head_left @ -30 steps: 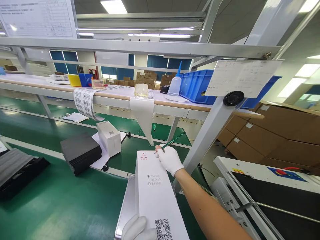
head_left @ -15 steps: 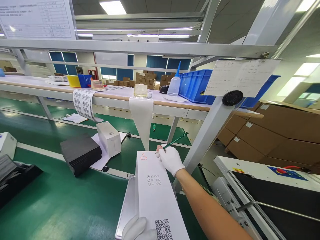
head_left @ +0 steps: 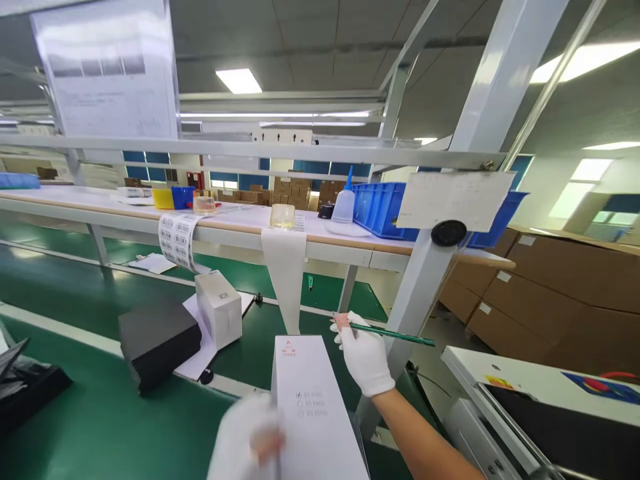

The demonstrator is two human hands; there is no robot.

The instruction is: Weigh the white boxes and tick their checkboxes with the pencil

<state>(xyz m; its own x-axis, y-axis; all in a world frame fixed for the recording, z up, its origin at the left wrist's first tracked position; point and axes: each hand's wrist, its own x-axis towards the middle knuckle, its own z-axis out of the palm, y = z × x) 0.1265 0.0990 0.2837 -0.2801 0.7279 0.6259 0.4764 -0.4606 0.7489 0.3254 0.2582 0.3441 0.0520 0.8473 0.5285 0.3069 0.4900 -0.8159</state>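
moved: right hand (head_left: 364, 357) lifted the green pencil (head_left: 395, 332) off the box
right: closed on pencil
left hand (head_left: 247, 440): blurred, grip unclear
white box (head_left: 310, 407): surface near edge
progress: BS 4500 option ticked

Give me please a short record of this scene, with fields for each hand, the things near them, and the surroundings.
right hand: white-gloved right hand holds a green pencil, beside the box's far end
left hand: blurred gloved left hand at the left side of the tall white box
box marks: red symbol on top, three options, first one ticked
nearby: smaller white box, black stack
surface: green belt
shelf: blue bin, squeeze bottle, label strip
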